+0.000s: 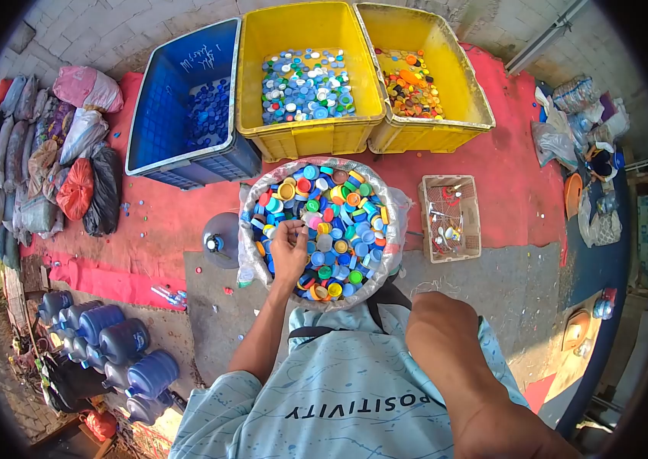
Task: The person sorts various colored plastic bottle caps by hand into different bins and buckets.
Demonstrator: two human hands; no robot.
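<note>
Picking among the bottle caps (324,242) heaped inside the lined round container (395,229) appears in hand: the left hand (289,251) is nearly closed beside a pink cap (314,222), any hold indeterminable, right hand unseen; lifting calls for a clean pinch.

smooth plastic bottle caps (337,200) look slightly glossy, the tubs (269,136) are plastic, and the shirt (354,382) is matt cloth.

bins (312,141): three, comprising one blue, two yellow. tub (250,237): one. crate (474,218): one. jugs (152,373): several, overlapping; exact count unclear. caps (341,246): too many to count.
</note>
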